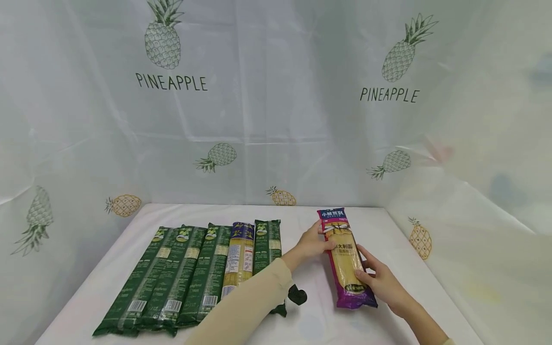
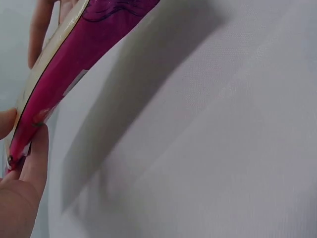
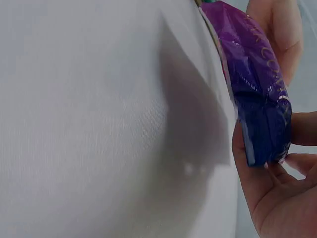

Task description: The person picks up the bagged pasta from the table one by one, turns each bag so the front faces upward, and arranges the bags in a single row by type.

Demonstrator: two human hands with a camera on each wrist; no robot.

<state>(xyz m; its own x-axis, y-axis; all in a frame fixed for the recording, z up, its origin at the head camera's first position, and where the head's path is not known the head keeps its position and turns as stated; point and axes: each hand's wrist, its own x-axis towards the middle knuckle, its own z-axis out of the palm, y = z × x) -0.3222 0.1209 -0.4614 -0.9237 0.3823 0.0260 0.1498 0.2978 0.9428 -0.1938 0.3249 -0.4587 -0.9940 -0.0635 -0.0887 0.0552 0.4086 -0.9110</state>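
Note:
A long purple and magenta noodle packet (image 1: 345, 254) with yellow strands inside is held by both hands at the right of the white table (image 1: 388, 230). My left hand (image 1: 311, 245) grips its far part from the left side, and my right hand (image 1: 381, 282) grips its near part from the right. In the left wrist view a thumb and fingers (image 2: 22, 193) pinch the packet's magenta edge (image 2: 74, 64), which casts a shadow on the cloth below. The right wrist view has fingers (image 3: 270, 198) curled round the packet's purple-blue end (image 3: 252, 84), just above the cloth.
Several long green packets (image 1: 181, 273) and one yellow packet with a blue top (image 1: 239, 258) lie side by side on the left half of the table. A small dark piece (image 1: 297, 294) lies by the beige sleeve (image 1: 250, 302). A translucent pineapple-print curtain (image 1: 276, 120) closes in the back and both sides.

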